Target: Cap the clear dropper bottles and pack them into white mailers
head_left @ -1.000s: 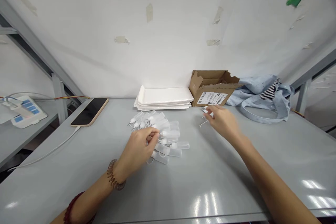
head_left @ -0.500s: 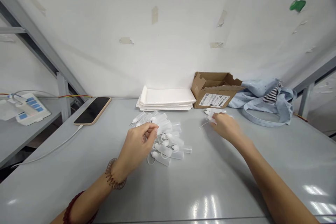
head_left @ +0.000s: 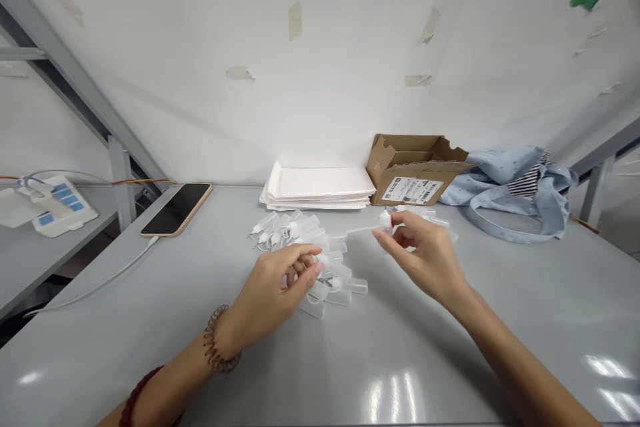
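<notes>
My right hand (head_left: 425, 250) pinches a small translucent dropper bottle (head_left: 385, 221) with a white cap between thumb and fingers, above the table. A thin white strap stretches leftward from this bottle. My left hand (head_left: 280, 283) hovers at the near-left side of a pile of similar bottles (head_left: 337, 270), its thumb and index fingertips slightly apart. White caps lie just beyond those fingertips, and the hand covers part of the pile. Behind my right fingers, several more bottles (head_left: 440, 220) lie in a small group, partly hidden.
White padded envelopes (head_left: 325, 187) are stacked against the wall, beside an open cardboard box (head_left: 413, 190). Light blue cloth (head_left: 515, 213) lies at the right. A phone (head_left: 177, 210) with a charging cable rests at the left, near a power strip (head_left: 65, 207).
My right hand has moved a little left from the small group and now holds a bottle upright. The left hand has shifted right and slightly down over the pile, its fingertips parting.
</notes>
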Available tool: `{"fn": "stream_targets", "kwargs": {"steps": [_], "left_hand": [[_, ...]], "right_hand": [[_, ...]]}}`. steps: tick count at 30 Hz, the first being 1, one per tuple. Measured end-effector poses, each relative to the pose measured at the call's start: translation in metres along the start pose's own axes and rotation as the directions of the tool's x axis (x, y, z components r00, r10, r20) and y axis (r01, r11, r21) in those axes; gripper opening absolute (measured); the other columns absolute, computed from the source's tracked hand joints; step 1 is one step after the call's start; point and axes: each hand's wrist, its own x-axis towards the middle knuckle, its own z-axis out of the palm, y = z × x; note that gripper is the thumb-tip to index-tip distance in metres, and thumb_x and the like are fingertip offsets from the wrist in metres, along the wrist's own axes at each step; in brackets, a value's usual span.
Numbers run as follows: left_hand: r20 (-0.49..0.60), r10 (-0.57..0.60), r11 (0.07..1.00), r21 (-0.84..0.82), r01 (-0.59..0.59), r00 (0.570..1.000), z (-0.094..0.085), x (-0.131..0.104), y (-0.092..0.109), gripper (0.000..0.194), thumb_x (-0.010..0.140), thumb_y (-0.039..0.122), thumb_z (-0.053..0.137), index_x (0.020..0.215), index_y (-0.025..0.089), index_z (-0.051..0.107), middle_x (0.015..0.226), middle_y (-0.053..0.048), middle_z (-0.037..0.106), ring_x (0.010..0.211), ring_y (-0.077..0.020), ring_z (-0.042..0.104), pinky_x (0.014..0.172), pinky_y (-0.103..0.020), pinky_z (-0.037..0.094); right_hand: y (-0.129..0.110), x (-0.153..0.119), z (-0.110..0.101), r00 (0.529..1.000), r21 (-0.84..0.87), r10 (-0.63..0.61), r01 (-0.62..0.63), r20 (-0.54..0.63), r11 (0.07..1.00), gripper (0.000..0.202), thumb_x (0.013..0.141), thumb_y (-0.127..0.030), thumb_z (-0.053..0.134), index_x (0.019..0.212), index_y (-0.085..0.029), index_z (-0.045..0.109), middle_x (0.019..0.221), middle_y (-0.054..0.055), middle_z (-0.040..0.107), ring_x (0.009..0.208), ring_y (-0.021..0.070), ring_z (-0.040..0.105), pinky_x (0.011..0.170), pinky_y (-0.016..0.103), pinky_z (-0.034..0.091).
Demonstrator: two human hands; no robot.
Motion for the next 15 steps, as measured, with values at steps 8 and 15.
{"fn": "stream_targets", "kwargs": {"steps": [8, 15], "left_hand": [[0.054, 0.038, 0.999, 0.002, -0.038, 0.998, 0.008, -0.005, -0.001, 0.019, 0.087, 0.029, 0.053, 0.096, 0.016, 0.064, 0.071, -0.001, 0.066, 0.062, -0.0115, 0.059, 0.054, -0.019, 0.049], [0.035, 0.047, 0.999, -0.007, -0.047, 0.998, 0.006, -0.003, 0.001, 0.022, 0.091, 0.024, 0.045, 0.082, 0.018, 0.064, 0.068, 0.000, 0.064, 0.057, -0.0099, 0.056, 0.050, -0.017, 0.044]], "right_hand": [[-0.008, -0.017, 0.019, 0.947, -0.050, -0.322, 0.320, -0.018, 0.946, 0.009, 0.086, -0.023, 0.055, 0.093, -0.018, 0.052, 0.068, -0.001, 0.050, 0.049, 0.0086, 0.044, 0.049, 0.022, 0.039], [-0.006, -0.020, 0.023, 0.937, -0.066, -0.327, 0.336, 0.125, 0.939, 0.013, 0.089, -0.025, 0.050, 0.098, -0.016, 0.053, 0.076, 0.003, 0.055, 0.054, 0.0109, 0.048, 0.051, 0.023, 0.040]]}}
